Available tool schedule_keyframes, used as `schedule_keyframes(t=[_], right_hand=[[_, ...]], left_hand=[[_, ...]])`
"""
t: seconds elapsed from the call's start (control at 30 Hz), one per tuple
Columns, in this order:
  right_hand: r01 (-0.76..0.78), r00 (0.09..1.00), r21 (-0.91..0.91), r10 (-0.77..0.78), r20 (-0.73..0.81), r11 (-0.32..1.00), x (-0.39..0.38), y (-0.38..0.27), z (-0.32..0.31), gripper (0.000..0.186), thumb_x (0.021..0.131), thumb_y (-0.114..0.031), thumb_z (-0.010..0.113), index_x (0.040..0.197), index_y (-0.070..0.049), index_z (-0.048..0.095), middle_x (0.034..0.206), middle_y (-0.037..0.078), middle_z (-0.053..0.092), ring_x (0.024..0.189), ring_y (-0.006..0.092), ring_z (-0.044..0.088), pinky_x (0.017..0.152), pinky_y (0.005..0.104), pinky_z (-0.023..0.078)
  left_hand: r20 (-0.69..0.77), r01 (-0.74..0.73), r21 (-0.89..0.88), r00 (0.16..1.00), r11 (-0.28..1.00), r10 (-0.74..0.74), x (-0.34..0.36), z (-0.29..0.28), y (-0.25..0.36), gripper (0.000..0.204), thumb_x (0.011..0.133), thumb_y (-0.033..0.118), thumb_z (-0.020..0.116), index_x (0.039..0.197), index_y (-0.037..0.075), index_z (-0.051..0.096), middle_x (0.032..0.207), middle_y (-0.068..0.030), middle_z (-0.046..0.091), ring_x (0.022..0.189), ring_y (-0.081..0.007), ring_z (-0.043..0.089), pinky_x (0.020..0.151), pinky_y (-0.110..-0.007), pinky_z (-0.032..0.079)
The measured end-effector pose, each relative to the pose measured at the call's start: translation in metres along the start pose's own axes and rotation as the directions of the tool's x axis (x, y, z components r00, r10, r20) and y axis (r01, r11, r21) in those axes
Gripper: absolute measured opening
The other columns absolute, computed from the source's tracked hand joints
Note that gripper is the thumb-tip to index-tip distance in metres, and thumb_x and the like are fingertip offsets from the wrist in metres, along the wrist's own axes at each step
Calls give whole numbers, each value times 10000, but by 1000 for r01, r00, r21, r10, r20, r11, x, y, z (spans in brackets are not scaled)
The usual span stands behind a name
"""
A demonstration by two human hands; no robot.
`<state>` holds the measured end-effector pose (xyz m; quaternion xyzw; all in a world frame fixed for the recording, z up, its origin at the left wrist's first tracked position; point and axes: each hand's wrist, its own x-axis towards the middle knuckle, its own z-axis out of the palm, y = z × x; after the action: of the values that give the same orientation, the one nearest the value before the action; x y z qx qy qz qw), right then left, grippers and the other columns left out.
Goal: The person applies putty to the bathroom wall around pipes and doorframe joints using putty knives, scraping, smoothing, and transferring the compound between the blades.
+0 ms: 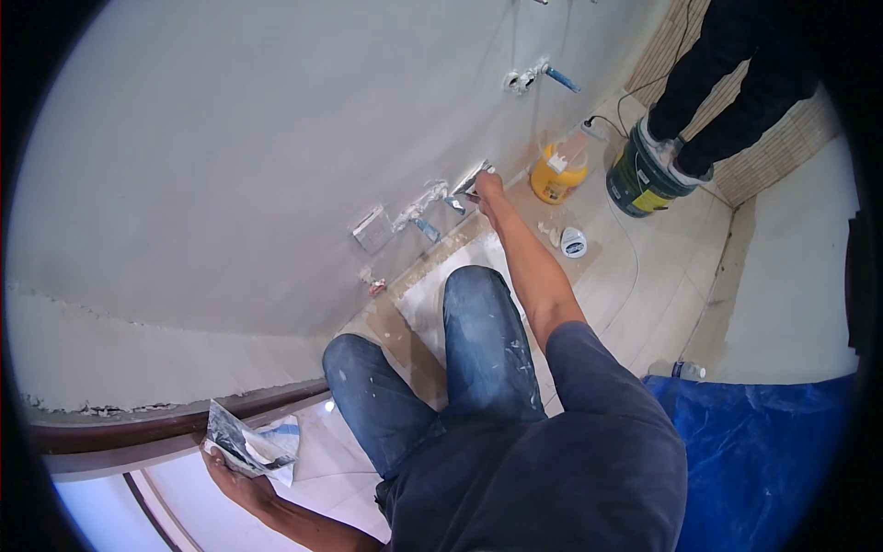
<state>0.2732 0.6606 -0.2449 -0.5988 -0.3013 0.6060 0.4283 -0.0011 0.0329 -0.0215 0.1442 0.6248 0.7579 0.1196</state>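
Your right hand [490, 189] is closed on a flat-bladed tool [472, 175], whose blade reaches from your fingers to the grey wall [276, 166]; you cannot tell from here how hard it presses. Blue pipe stubs [426, 229] stick out just left of that hand, and a yellow tub [558, 173] sits to its right. Your left hand [237, 486] grips a metal plate [224, 427] just above its palm, with white paste [262, 448] lying on the plate, near the fingers.
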Motion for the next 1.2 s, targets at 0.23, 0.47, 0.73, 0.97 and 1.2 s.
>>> schedule_keyframes(t=[0.23, 0.47, 0.73, 0.97, 1.2], right_hand=[[148, 989, 178, -147, -16, 973, -38, -76, 17, 303, 940, -210, 498, 1151, -22, 605, 1051, 153, 661, 918, 300, 663, 648, 448, 570], [621, 635, -477, -756, -159, 622, -156, -94, 46, 325, 968, -209, 540, 1169, 36, 615, 1116, 262, 651, 997, 465, 626, 925, 518, 470], [523, 737, -543, -669, -100, 657, -83, -29, -38, 369, 948, -196, 512, 1192, 53, 633, 1088, 267, 679, 1022, 453, 640, 941, 516, 475], [145, 984, -45, -149, -100, 988, 18, 13, -39, 371, 879, -166, 519, 1164, 20, 665, 1045, 229, 707, 976, 380, 691, 775, 501, 551], [-35, 997, 208, 49, -67, 978, 47, 29, -19, 281, 931, -165, 487, 1157, -48, 607, 1097, 140, 651, 917, 292, 661, 703, 499, 570]], left_hand=[[1, -19, -3, 1000, 1000, 19, -1, -5, -4, 506, 1028, 241, 484, 1444, -40, 427, 1348, -159, 538, 1238, -258, 535, 1068, -388, 434], [-57, -22, 55, 998, 998, 25, 0, 2, -8, 485, 1014, 214, 396, 1419, -50, 441, 1346, -184, 534, 1265, -289, 513, 1078, -416, 418], [-81, -8, 33, 997, 999, 11, 3, -4, -10, 464, 1037, 262, 430, 1379, -50, 459, 1340, -187, 529, 1254, -286, 524, 1072, -415, 437], [-35, -7, -20, 999, 1000, 6, 10, -19, -21, 461, 1018, 235, 462, 1382, -49, 465, 1350, -191, 534, 1263, -297, 523, 1078, -427, 435], [-62, 25, -23, 998, 999, -27, 5, 6, -14, 478, 1028, 219, 454, 1425, -48, 447, 1359, -178, 542, 1271, -286, 522, 1104, -420, 408]])
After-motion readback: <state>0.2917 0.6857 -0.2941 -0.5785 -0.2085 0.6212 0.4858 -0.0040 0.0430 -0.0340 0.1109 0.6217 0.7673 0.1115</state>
